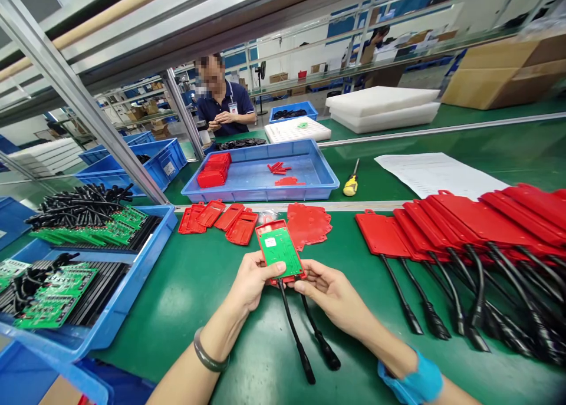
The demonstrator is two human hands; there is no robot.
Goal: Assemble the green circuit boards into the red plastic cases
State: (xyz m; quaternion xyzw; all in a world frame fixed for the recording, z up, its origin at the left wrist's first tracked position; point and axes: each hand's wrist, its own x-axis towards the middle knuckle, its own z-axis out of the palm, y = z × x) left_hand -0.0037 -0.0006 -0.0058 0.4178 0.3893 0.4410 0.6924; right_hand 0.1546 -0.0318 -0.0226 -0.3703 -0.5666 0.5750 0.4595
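Observation:
Between my two hands is a green circuit board (283, 253) lying in a red plastic case half (265, 231). My left hand (254, 278) grips its lower left side, thumb on the board's face. At the lower right corner, my right hand (329, 287) pinches the case edge, fingers behind it. Two black cables (292, 328) with thick connector ends hang below toward the bench. Just beyond the case lie flat red cover plates (308, 223) and several red case halves (241, 225).
At left, a blue bin (101, 316) holds green boards with black cables. Red cased units (460, 222) with cables are lined up at right. A blue tray (260, 190), a yellow screwdriver (351, 184) and a paper sheet (435, 172) lie behind. A co-worker (225, 104) stands opposite.

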